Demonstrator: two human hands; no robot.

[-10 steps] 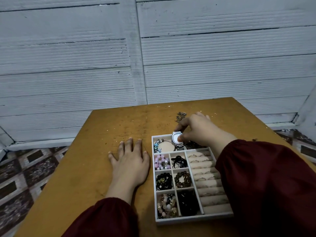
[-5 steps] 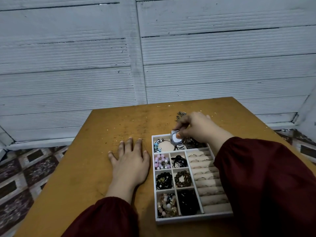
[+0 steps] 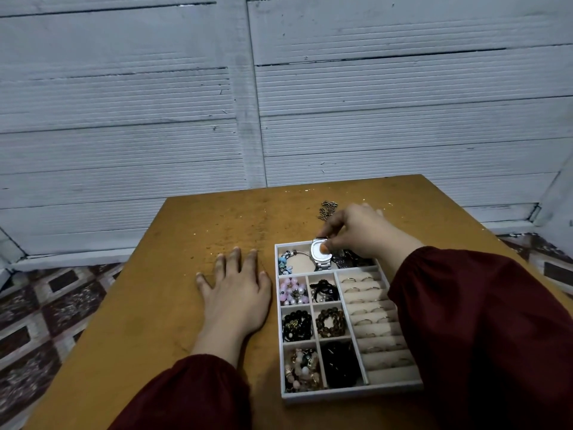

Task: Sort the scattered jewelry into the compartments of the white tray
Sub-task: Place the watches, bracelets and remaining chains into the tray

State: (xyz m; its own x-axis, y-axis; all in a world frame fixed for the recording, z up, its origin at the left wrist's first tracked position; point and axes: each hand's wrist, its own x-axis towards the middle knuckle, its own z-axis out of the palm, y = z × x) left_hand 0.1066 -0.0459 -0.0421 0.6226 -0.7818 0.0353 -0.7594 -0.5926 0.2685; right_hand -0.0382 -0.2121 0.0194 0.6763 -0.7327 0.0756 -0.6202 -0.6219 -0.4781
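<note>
Right hand [image 3: 362, 231] pinches watch [image 3: 317, 256], at white tray [image 3: 350, 395]

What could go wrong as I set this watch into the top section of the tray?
The right hand pinches the silver watch only by its case, so it might slip and land on the blue-beaded bracelet sharing that compartment, possibly tangling. The right sleeve hangs over the ring rows and could snag or drag rings. The loose chain on the table lies close beyond the hand and could get knocked away.
</note>
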